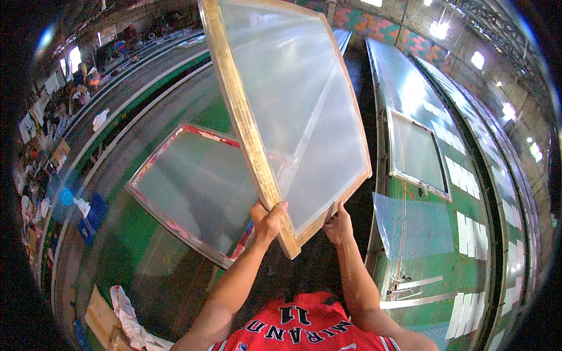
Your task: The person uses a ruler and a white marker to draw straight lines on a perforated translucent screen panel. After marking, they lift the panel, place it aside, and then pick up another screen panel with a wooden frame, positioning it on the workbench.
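Observation:
A large wooden-framed mesh screen (246,120), like a screen-printing frame, is held up and tilted in front of me. Its pale see-through mesh lets the surroundings show through. My left hand (267,222) is closed round the frame's left wooden bar near the lower corner, thumb on the near face. My right hand (339,226) grips the lower bar right of that corner, with some fingers hidden behind it. Beyond my left hand, a second framed screen (199,181) with red-stained edges lies on the left green table (126,243), partly covered by the raised one.
Across a dark aisle, the long right table (430,237) carries another framed screen (417,149), a clear sheet (410,225), metal strips (418,283) and rows of white pieces (470,235). White cloth (132,319) and cardboard (100,316) lie lower left, a blue item (92,219) farther up.

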The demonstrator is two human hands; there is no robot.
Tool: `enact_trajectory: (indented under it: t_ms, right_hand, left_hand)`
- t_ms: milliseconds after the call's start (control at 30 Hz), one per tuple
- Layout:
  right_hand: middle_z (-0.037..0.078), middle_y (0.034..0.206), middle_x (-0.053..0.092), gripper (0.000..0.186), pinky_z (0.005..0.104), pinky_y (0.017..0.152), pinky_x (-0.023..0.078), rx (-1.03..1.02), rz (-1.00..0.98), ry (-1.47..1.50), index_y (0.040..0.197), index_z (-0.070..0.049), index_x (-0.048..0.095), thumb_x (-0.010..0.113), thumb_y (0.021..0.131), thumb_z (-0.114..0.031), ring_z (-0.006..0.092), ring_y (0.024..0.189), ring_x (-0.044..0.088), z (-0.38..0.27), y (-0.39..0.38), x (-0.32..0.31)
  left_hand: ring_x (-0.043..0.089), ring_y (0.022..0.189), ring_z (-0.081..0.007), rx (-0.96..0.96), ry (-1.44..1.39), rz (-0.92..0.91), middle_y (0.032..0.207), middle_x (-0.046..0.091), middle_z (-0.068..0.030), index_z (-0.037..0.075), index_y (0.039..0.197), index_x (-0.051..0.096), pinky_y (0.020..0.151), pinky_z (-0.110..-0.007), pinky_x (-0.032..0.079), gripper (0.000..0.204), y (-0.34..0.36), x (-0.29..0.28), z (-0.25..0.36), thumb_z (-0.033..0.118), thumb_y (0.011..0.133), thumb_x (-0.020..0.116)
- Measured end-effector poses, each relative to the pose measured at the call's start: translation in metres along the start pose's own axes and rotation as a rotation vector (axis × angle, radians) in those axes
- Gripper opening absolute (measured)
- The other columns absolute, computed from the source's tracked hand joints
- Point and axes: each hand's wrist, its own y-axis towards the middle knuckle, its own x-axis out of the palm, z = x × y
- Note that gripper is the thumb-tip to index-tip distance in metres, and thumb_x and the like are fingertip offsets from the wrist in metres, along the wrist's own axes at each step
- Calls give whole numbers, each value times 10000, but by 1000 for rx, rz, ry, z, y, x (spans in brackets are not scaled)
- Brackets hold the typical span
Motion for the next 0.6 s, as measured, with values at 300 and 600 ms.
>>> enact_trajectory:
  t_ms: [300, 600]
  right_hand:
    - [134, 1354, 589, 628, 475, 993, 517, -362, 398, 109, 1441, -28, 491, 392, 1087, -537, 314, 1188, 605, -24, -33, 30]
    - [124, 1121, 648, 588, 421, 883, 540, -860, 604, 156, 1271, 29, 590, 430, 1091, -507, 278, 992, 645, -86, -126, -76]
  left_hand:
    - [647, 790, -179, 100, -261, -186, 766, 677, -33, 5, 946, 669, 770, -354, 514, 232, -37, 19, -21, 189, 834, 755]
    - [650, 921, -263, -166, -734, -159, 1105, 629, -134, 51, 1329, 455, 837, -438, 554, 579, -20, 79, 16, 354, 921, 734]
